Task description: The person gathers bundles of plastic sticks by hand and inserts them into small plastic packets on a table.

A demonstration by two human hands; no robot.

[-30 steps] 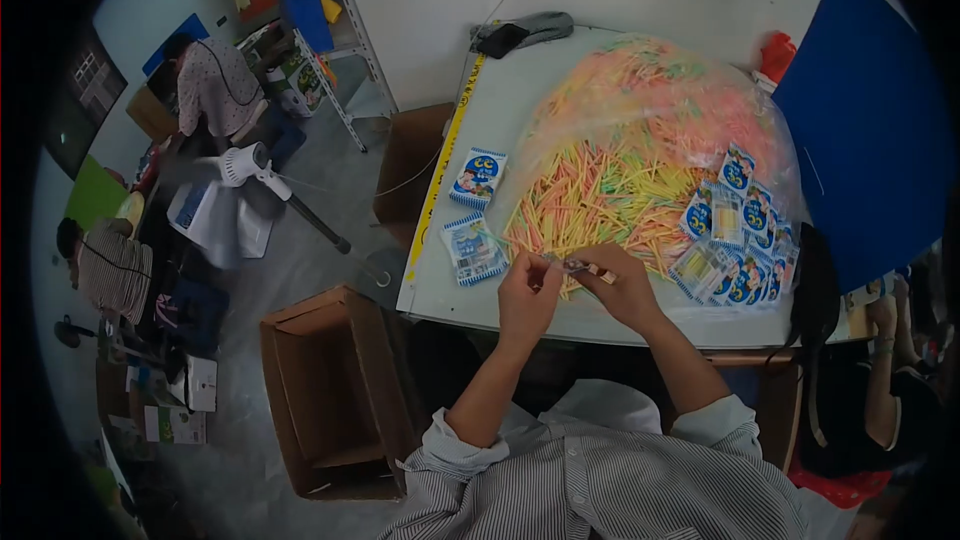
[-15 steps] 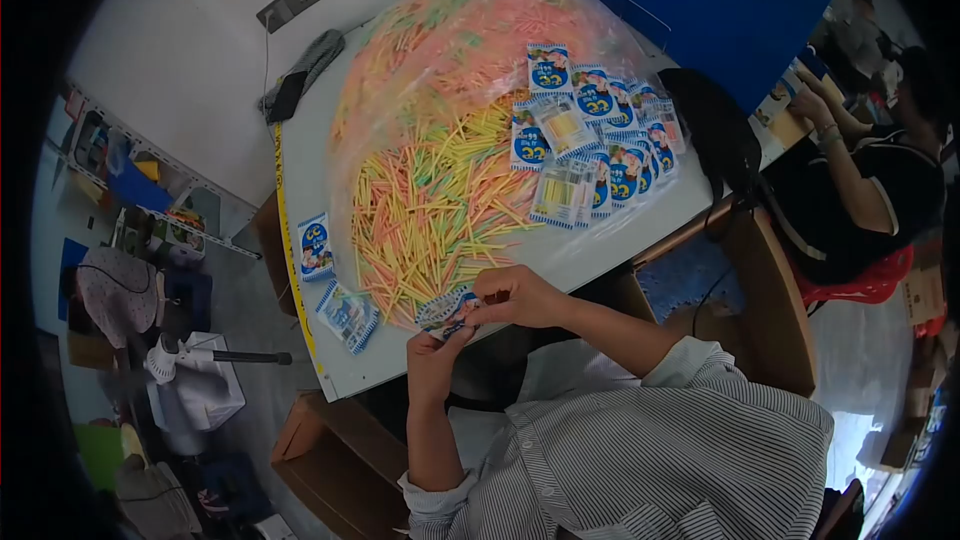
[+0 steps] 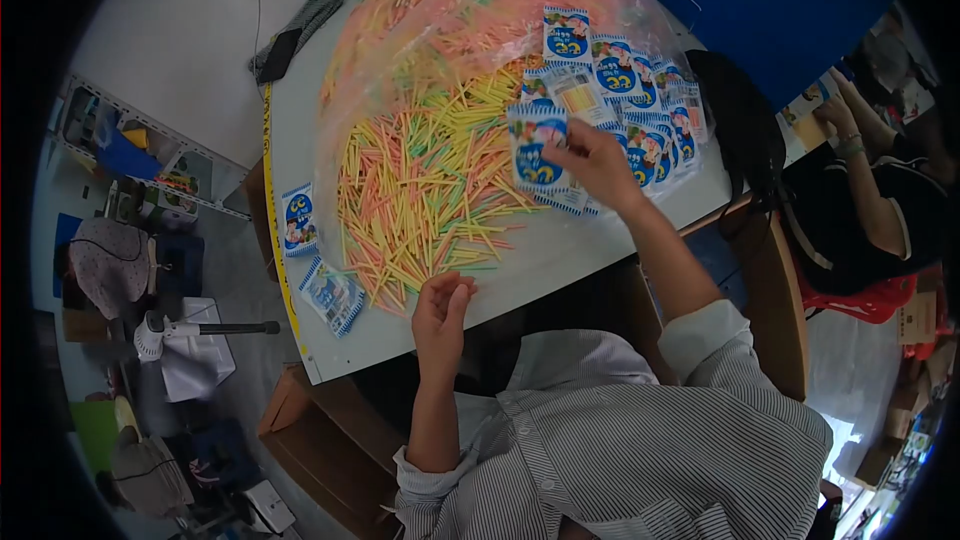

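Note:
My right hand (image 3: 597, 162) pinches a blue-and-white printed packet (image 3: 538, 148) by its right edge, over the near side of a group of similar packets (image 3: 614, 68). My left hand (image 3: 442, 312) is at the table's front edge, fingers loosely curled and apart, with nothing visible in it. Just beyond it lies a big heap of thin yellow, pink and green sticks (image 3: 420, 190), partly under a clear plastic bag (image 3: 460, 15). Two more packets lie at the table's left edge, one printed side up (image 3: 299, 221), the other tilted below it (image 3: 333, 296).
Yellow tape (image 3: 281, 280) runs along the left edge of the white table (image 3: 400, 344). A dark phone (image 3: 279, 55) lies by a grey cloth. A black bag (image 3: 735, 130) and blue panel (image 3: 770, 0) are at right, near another person's arm (image 3: 868, 180). Cardboard boxes (image 3: 325, 450) stand below.
My right hand has moved away from my left hand, up and right toward the group of packets, carrying the packet. My left hand has let go of it. The view has turned rightward.

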